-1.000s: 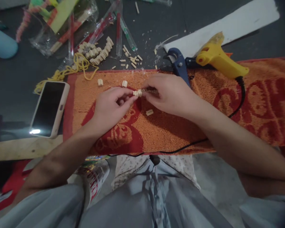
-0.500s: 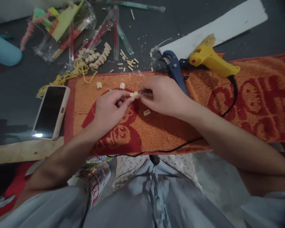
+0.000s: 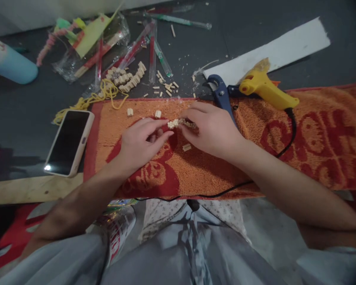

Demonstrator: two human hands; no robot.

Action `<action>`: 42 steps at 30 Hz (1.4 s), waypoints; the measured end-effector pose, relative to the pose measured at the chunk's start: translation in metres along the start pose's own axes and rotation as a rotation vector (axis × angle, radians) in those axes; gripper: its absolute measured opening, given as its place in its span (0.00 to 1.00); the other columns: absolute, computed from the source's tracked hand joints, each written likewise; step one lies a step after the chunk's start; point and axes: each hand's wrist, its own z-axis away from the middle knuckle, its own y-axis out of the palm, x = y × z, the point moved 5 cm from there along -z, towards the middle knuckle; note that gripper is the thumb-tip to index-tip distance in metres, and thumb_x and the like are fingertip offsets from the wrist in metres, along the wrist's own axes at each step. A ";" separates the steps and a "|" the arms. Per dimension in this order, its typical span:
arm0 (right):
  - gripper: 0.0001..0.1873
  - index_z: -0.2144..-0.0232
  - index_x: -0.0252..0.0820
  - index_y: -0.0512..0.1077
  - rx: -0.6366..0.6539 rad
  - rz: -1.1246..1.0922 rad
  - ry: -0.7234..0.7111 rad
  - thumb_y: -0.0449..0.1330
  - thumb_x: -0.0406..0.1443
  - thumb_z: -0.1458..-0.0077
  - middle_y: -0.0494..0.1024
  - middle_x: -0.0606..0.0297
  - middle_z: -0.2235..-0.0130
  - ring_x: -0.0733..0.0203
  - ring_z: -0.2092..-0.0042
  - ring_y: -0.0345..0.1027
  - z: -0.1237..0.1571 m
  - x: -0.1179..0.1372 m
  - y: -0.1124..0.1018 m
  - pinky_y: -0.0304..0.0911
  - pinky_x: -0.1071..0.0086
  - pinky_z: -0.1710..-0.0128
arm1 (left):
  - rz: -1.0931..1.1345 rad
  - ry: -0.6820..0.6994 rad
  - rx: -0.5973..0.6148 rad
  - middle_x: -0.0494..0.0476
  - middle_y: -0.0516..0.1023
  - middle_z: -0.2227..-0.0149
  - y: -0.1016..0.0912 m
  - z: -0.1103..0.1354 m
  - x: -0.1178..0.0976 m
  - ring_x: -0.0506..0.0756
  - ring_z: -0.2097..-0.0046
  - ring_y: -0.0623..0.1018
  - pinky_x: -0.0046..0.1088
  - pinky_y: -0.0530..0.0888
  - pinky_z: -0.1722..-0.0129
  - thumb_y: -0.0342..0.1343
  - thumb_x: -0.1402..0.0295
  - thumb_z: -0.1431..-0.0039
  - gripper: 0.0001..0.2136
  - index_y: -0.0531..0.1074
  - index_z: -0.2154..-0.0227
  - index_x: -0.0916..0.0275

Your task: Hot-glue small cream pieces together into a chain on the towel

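Observation:
Between finger and thumb, my right hand (image 3: 212, 124) grips a short strip of small cream stick pieces (image 3: 173, 124), its knobbly left end poking out past the fingertips. My left hand (image 3: 138, 140) is at that end, thumb and forefinger parted around it; whether the forefinger touches it I cannot tell. One small ridged block (image 3: 186, 147) lies on the orange towel (image 3: 213, 170) below the hands. Two more sit above the left hand, a middle block (image 3: 158, 114) and a left block (image 3: 130, 112).
A yellow glue gun (image 3: 264, 87) and a blue-handled cutter (image 3: 221, 95) lie beyond my right hand. A phone (image 3: 68, 142) rests at left. Behind are yellow string (image 3: 84, 103), a curved strip of joined pieces (image 3: 133, 79), plastic-wrapped sticks, a white board (image 3: 296, 41) and a blue bottle (image 3: 16, 65).
My left thumb and forefinger have spread apart from the strip's end, which they pinched before. The right hand keeps the strip, now showing more of it. The whole view has shifted slightly.

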 end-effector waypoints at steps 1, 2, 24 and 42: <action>0.10 0.63 0.38 0.75 -0.010 0.013 -0.006 0.54 0.34 0.37 0.78 0.53 0.60 0.50 0.57 0.72 0.000 0.000 0.000 0.66 0.60 0.56 | -0.003 0.000 0.006 0.51 0.78 0.70 0.000 0.000 0.000 0.50 0.71 0.73 0.28 0.70 0.68 0.59 0.60 0.37 0.12 0.78 0.56 0.59; 0.09 0.63 0.37 0.75 -0.020 0.021 -0.015 0.54 0.34 0.37 0.78 0.52 0.60 0.50 0.56 0.72 0.001 0.000 0.001 0.66 0.59 0.55 | -0.007 -0.001 0.008 0.51 0.78 0.70 -0.001 0.000 0.001 0.50 0.71 0.73 0.28 0.71 0.68 0.59 0.60 0.37 0.12 0.78 0.55 0.59; 0.15 0.63 0.37 0.75 -0.176 0.106 -0.205 0.50 0.35 0.32 0.77 0.54 0.63 0.51 0.60 0.70 0.009 0.017 -0.004 0.71 0.56 0.55 | -0.077 0.061 -0.030 0.54 0.84 0.65 -0.007 0.005 -0.004 0.53 0.64 0.81 0.30 0.76 0.64 0.52 0.60 0.33 0.12 0.80 0.61 0.56; 0.07 0.57 0.45 0.73 -0.329 -0.082 -0.178 0.59 0.37 0.37 0.78 0.57 0.59 0.52 0.56 0.72 0.011 0.013 -0.023 0.71 0.56 0.56 | 0.139 0.009 -0.146 0.54 0.84 0.61 -0.015 0.005 -0.008 0.52 0.63 0.81 0.29 0.77 0.60 0.58 0.57 0.36 0.11 0.79 0.57 0.57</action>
